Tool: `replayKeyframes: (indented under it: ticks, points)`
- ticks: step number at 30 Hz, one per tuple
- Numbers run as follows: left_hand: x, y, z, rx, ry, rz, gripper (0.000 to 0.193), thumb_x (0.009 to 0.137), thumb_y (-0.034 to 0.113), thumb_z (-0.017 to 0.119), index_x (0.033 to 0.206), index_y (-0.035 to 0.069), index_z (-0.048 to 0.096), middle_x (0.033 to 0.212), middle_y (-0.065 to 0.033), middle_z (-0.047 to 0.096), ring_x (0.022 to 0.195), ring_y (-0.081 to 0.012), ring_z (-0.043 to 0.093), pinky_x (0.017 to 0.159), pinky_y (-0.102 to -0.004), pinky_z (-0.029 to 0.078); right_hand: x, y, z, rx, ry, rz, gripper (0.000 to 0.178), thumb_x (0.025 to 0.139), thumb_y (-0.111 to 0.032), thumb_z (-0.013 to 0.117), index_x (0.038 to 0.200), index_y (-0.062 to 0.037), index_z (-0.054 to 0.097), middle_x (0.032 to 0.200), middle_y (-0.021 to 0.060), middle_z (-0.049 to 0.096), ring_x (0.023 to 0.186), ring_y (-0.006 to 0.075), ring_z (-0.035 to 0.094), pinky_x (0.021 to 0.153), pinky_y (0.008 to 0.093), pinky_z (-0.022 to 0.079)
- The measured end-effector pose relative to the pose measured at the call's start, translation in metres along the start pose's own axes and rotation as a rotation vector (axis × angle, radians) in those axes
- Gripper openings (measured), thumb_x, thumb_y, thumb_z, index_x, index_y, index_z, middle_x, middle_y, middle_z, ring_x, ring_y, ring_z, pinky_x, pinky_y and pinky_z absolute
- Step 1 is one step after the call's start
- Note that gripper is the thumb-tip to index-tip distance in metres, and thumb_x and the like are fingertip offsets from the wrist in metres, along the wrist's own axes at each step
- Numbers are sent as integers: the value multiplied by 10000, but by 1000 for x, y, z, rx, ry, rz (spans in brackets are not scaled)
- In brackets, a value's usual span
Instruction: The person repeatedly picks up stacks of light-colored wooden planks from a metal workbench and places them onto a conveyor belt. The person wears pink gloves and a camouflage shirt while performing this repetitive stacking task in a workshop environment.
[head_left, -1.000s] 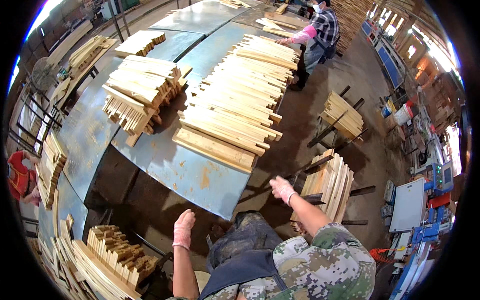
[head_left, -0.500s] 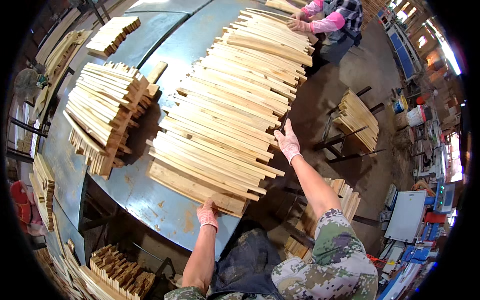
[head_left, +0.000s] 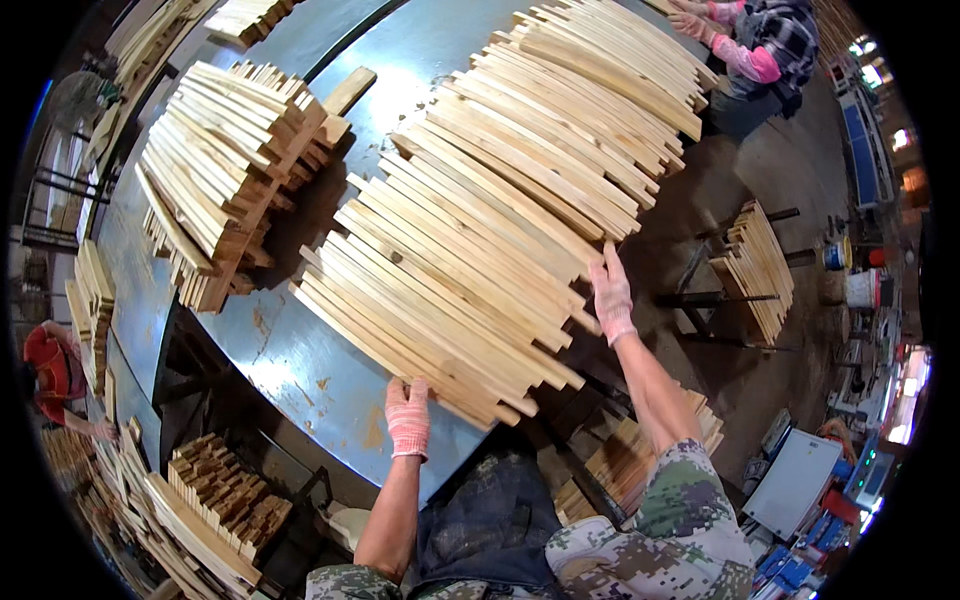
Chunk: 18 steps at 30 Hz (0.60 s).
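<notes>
A long row of pale wooden strips (head_left: 450, 260) lies side by side on the metal table (head_left: 290, 370), their ends uneven. My left hand (head_left: 407, 418), in a pinkish knit glove, has its fingers stretched up against the nearest strip's long side. On the right, my gloved right hand (head_left: 613, 298) rests along the strips' right ends with its fingers extended. Neither hand is wrapped round a strip. Part of my right hand's contact is hidden behind its own fingers.
At left on the table stands a tall stack of strips (head_left: 215, 170). A co-worker's gloved hands (head_left: 695, 25) are at the far right end. Strips lie on a metal stand (head_left: 755, 270) at right; cut pieces (head_left: 225, 495) are stacked lower left.
My left hand's fingers have straightened from a grip on the near board. That board's broad face no longer shows. The near strips sit closer together. The view has shifted; the co-worker's hands have left the strips.
</notes>
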<state>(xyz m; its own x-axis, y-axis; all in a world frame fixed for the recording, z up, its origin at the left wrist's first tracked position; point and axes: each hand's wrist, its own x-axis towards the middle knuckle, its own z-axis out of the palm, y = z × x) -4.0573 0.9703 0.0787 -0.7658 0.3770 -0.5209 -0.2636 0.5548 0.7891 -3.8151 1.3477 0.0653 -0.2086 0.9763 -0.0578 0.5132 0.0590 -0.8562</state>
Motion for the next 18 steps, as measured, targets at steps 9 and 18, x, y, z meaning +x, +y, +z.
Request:
replayKeyframes:
  ticks: [9, 18]
  points:
    - [50, -59, -153, 202, 52, 87, 628, 919, 281, 794, 1413, -50, 593, 1184, -185, 666, 1076, -281, 647, 976, -415, 527, -117, -21, -12, -70, -697, 116, 631, 1064, -252, 647, 1557, 90, 454, 1591, 234, 521, 1460, 300, 521, 1216, 367, 395]
    - [113, -69, -130, -239, 44, 101, 805, 1027, 494, 653, 1617, 28, 365, 1572, -219, 475, 1438, -386, 478, 1195, -531, 391, -13, -40, 150, 573, -489, 121, 712, 1092, -266, 607, 1660, 40, 307, 1536, 117, 560, 1348, 194, 561, 1141, 298, 424]
